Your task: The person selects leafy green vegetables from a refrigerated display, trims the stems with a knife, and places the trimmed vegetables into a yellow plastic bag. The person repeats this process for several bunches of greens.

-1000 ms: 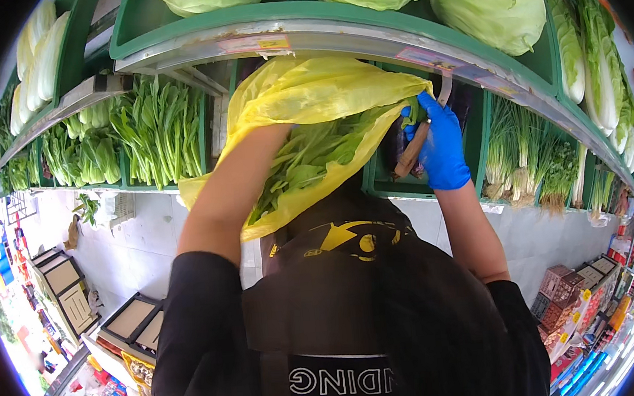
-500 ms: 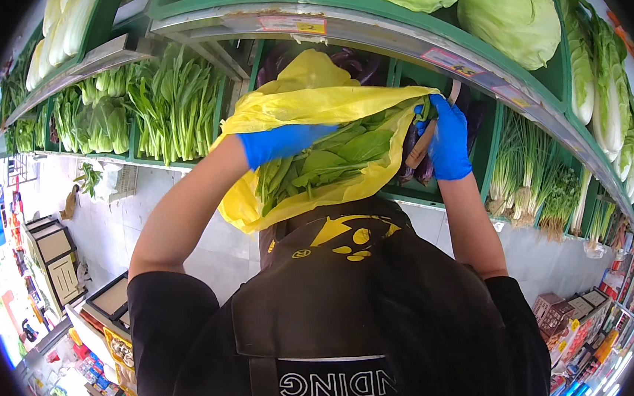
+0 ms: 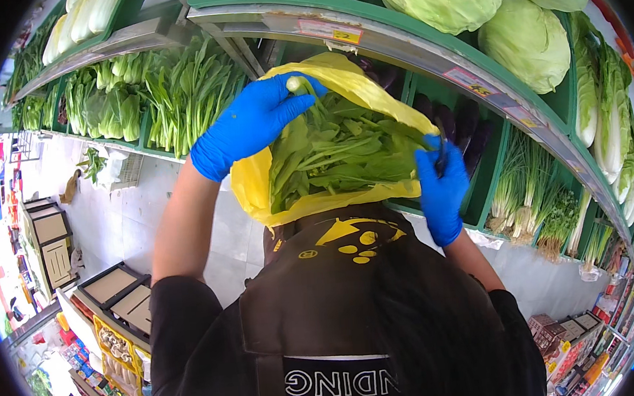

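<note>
A yellow plastic bag [image 3: 253,184] gapes in front of my apron, full of leafy greens [image 3: 343,147] with long stems. My left hand [image 3: 252,125], in a blue glove, is closed at the bag's far left rim. A pale cut stem end [image 3: 294,85] shows between its fingers. At the bag's right side, my gloved right hand [image 3: 443,192] has its fingers curled around a slim dark thing [image 3: 442,157] whose kind I cannot make out. Its fingertips are next to the bag's edge. Whether they also grip the plastic is hidden.
Purple eggplants [image 3: 467,123] lie in a green bin behind my right hand. Cabbages [image 3: 524,44] rest on the shelf above, whose metal front edge [image 3: 394,39] overhangs the bag. Leafy bunches [image 3: 193,96] fill the bins at left; spring onions [image 3: 513,186] stand at right.
My left hand has come out from inside the bag up to its far left rim, with a stem in its fingers. The right hand has lowered, and the bag's mouth is wider.
</note>
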A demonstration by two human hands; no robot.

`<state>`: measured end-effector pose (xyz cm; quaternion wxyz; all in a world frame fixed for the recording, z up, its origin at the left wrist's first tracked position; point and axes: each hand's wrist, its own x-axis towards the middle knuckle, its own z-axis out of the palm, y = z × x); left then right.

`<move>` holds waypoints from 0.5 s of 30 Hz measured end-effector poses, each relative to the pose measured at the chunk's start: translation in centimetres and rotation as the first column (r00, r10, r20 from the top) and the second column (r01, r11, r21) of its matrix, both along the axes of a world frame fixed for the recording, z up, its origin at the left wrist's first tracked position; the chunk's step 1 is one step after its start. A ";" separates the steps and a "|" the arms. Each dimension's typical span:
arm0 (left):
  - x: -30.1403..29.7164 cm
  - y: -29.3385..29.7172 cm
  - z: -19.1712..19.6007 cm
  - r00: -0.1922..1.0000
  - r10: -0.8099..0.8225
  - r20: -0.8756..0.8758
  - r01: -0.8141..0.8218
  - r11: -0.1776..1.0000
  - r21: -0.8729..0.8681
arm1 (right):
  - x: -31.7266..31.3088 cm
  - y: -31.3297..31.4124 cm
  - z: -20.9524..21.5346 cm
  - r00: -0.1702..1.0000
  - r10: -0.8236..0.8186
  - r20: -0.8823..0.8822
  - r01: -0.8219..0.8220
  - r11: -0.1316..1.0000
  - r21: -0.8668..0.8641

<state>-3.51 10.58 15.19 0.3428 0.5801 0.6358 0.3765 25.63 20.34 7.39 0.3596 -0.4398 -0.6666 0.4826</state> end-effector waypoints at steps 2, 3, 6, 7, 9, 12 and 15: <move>0.1 -0.5 -1.1 0.999 0.019 0.046 -0.022 0.998 0.059 | -0.9 -1.7 0.6 0.979 0.178 0.095 -0.193 0.962 0.193; 0.1 -0.7 -1.2 0.994 0.003 0.109 -0.010 0.998 0.069 | -1.2 -1.3 0.2 0.947 0.277 0.159 -0.312 0.913 0.264; 0.2 -1.8 -0.8 0.948 0.103 0.302 -0.145 0.982 0.119 | -2.9 0.7 -2.8 0.833 0.461 0.306 -0.548 0.767 0.333; 0.1 -2.3 -0.6 0.904 0.145 0.402 -0.213 0.969 0.128 | -3.6 1.3 -4.0 0.823 0.478 0.308 -0.560 0.774 0.295; -0.3 -3.6 0.0 0.849 0.222 0.480 -0.313 0.942 0.119 | -4.8 1.8 -3.9 0.810 0.462 0.361 -0.549 0.814 0.189; -0.7 -4.8 0.5 0.792 0.308 0.527 -0.437 0.889 0.136 | -6.0 2.6 -1.2 0.855 0.469 0.220 -0.506 0.847 0.162; -0.6 -5.6 1.5 0.775 0.380 0.505 -0.530 0.826 0.191 | -8.9 4.5 -0.3 0.804 0.563 0.194 -0.584 0.808 0.077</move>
